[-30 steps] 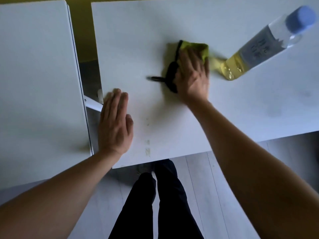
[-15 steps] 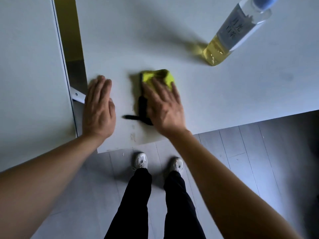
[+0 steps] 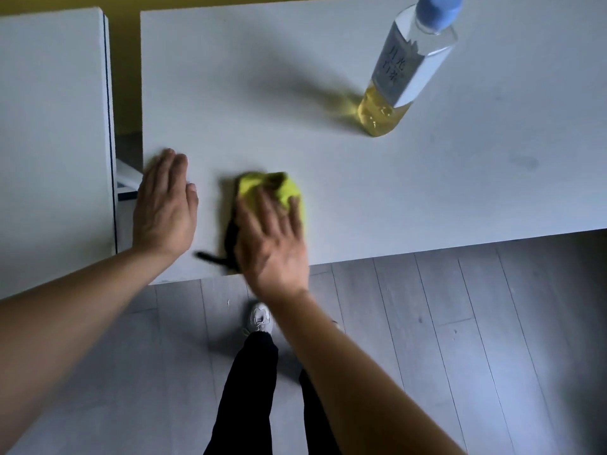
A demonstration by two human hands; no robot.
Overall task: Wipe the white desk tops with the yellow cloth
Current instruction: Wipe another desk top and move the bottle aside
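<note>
Your right hand (image 3: 272,244) presses flat, fingers spread, on the yellow cloth (image 3: 272,188) near the tabletop (image 3: 427,192) front edge; your left hand (image 3: 162,205), flat and open, braces you beside its left edge.

Two desks (image 3: 328,77), one cloth (image 3: 282,188), one bottle (image 3: 399,73)
</note>
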